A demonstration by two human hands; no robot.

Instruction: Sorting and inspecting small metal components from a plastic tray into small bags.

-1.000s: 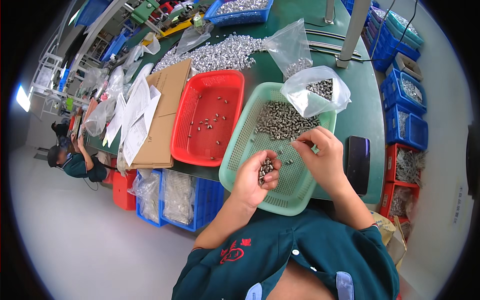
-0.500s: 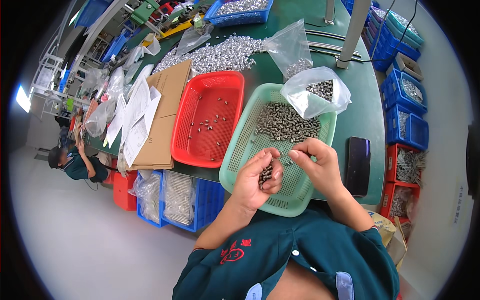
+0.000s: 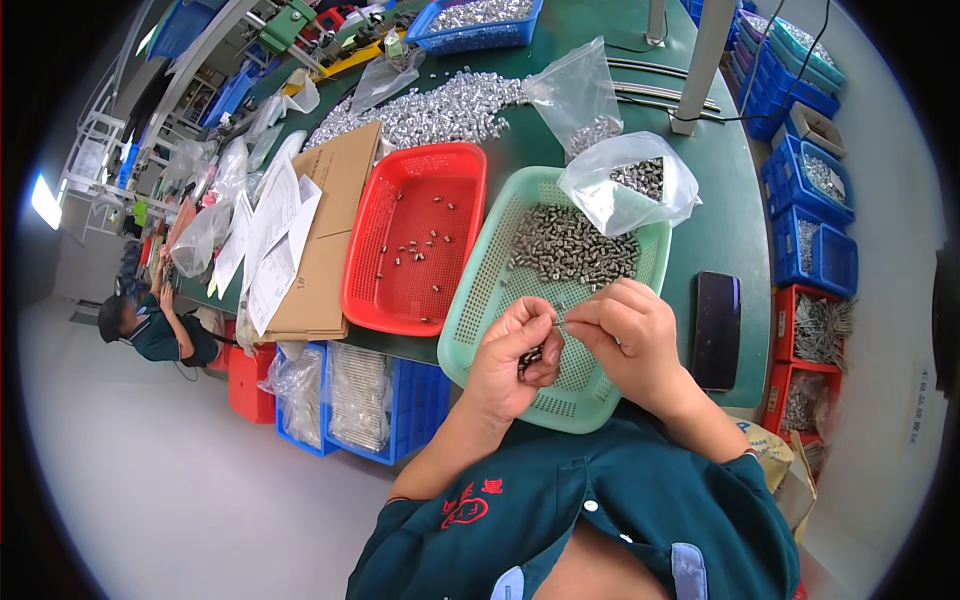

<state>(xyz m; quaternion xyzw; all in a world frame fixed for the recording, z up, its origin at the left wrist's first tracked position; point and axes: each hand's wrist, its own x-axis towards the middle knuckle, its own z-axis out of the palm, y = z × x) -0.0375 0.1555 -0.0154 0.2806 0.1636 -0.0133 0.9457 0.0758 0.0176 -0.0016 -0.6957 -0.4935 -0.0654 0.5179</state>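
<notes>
My left hand (image 3: 505, 370) is curled round a handful of small dark metal cylinders (image 3: 529, 361), its thumb and forefinger pinched together at the top. Against those fingertips my right hand (image 3: 635, 335) pinches a thin, pale piece, too small to name. Both hands are over the near end of a light green perforated basket (image 3: 487, 268). Farther inside the basket lies a heap of the same metal cylinders (image 3: 570, 243). A clear plastic bag (image 3: 600, 196) with more cylinders rests on the basket's far right corner.
Left of the green basket is a red basket (image 3: 390, 290) with several scattered cylinders. Beyond it spreads a pile of shiny metal parts (image 3: 420, 115). Cardboard (image 3: 325, 245) and papers (image 3: 275, 240) lie left. A phone (image 3: 717, 330) lies right. Another person (image 3: 165, 325) works at far left.
My right hand has moved slightly left, bringing its fingertips against my left hand's. Fewer of the held cylinders show now in my left hand.
</notes>
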